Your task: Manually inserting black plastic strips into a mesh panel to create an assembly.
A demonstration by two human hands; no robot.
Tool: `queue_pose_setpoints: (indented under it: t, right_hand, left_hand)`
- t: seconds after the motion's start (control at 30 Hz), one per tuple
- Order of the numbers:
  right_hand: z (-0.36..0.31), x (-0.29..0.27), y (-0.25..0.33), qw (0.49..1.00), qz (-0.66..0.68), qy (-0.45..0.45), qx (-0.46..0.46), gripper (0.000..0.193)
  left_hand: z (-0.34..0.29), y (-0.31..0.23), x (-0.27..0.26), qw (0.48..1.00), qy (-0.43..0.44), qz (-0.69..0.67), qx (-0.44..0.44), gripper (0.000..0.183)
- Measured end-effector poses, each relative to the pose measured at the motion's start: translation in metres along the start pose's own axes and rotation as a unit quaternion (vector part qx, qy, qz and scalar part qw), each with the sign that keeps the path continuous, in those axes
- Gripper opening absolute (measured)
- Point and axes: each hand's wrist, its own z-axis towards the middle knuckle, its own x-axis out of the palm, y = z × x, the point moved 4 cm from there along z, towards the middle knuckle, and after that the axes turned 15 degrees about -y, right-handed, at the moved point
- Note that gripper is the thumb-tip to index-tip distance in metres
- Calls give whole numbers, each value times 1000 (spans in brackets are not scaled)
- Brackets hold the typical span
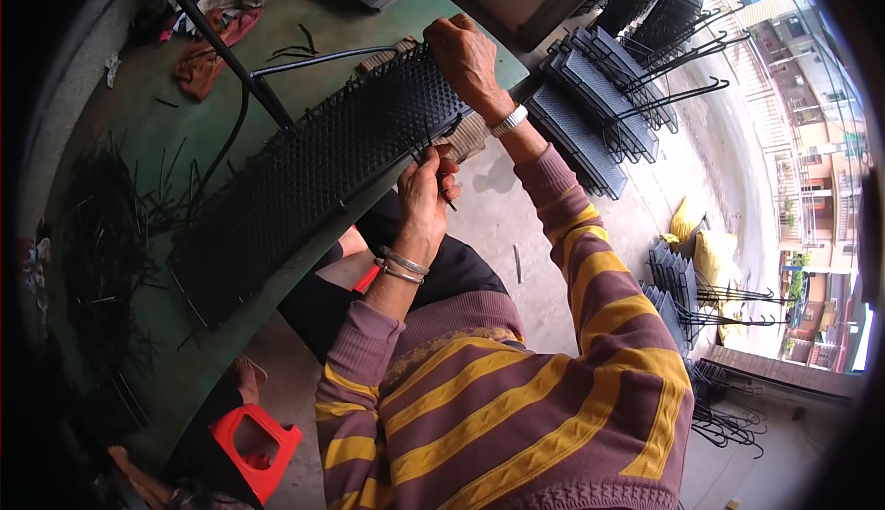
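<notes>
A long black perforated panel (304, 173) with a wire frame lies slanted across the green table (295, 17). At its near right edge is my left hand (422, 198), its fingers pinched around a thin black strip (427, 130) that runs along the panel's side. Over the panel's far right end, my right hand (466, 56) is closed in a fist; whatever its fingers grip is hidden. A wooden block (467, 137) sits under the panel's edge beside my hands. From the panel a black wire arm (323, 60) rises toward the upper left.
A heap of thin black strips (106, 252) covers the table's left side. Brown cloth (214, 53) lies at the far left. Stacked black racks with hooked arms (590, 95) stand on the floor to the right, more racks (678, 279) nearer. A red stool (258, 455) is below the table.
</notes>
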Motion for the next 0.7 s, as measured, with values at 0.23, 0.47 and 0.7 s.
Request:
queue_pose_setpoints:
  t: [0.23,0.47,0.7]
  right_hand:
    - [0,0,-11,1000,-10,-19,3,12]
    - [-11,-11,1,991,-121,10,-51,19]
    - [-49,-43,14,844,315,365,234,22]
  left_hand:
    - [-4,-3,0,998,47,-23,-18,19]
    - [-3,-6,-1,999,36,-23,9,19]
    - [-7,-8,-1,999,-2,-13,41,13]
